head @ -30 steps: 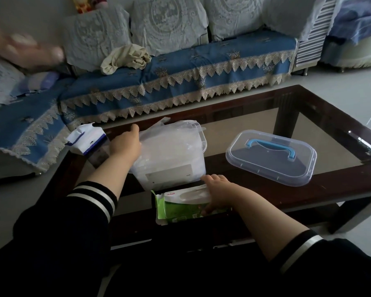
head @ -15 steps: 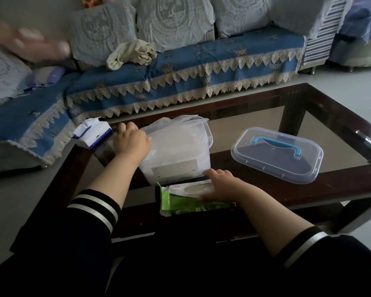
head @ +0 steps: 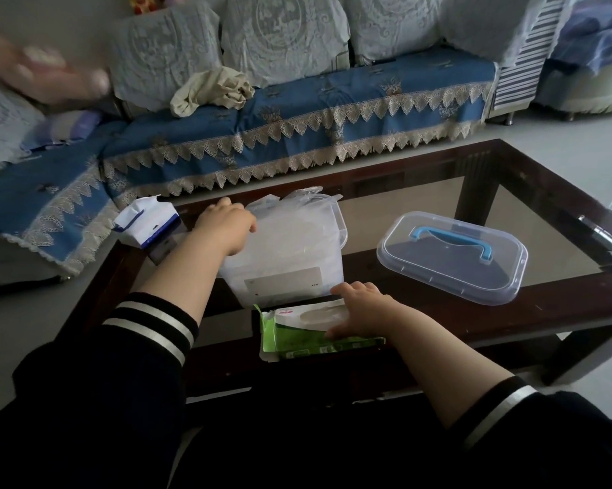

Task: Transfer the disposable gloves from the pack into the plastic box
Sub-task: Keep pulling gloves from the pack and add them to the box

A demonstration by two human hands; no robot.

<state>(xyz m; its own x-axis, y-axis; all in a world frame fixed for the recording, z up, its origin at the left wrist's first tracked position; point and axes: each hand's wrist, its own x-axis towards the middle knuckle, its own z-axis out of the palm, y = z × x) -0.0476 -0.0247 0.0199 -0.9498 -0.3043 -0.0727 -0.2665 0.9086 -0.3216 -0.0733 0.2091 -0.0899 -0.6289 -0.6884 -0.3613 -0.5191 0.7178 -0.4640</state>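
**Gloves going into box: thin film, light, slippery**

Head view, the only one:

- Plastic box point(head: 290, 255) is sitting open on the glass worktop point(head: 414, 220), centre. Clear gloves point(head: 286, 206) are already filling it and poking up over the far rim.
- Left hand point(head: 226, 225) is working at the box's far-left corner, fingers curled down onto the film. It looks like it's pressing or pinching the gloves in; I can't tell whether it is actually gripping any.
- Right hand point(head: 359, 310) is lying on the green pack point(head: 308, 330) at the near edge of the worktop, just in front of the box. Fingers are spread on top, thumb is curling round the near side, so it's holding the pack down.
- Lid point(head: 452, 257) with the blue handle is lying to the right of the box, apart from it.
- A white-and-blue carton point(head: 147, 224) is sitting left of the box, near the left hand.

Handling, my read:
- Gloves are near weightless, limp and slick. They are probably springing back up and sliding out, not staying packed.
- Best hold is probably a pinch on a bunched stack, not on single sheets. Press flat after each drop.
- Pack is soft and light, likely lifting with each pull, so it needs one hand pinning it.
- Box is light too and could be skidding on the glass under a sideways push.
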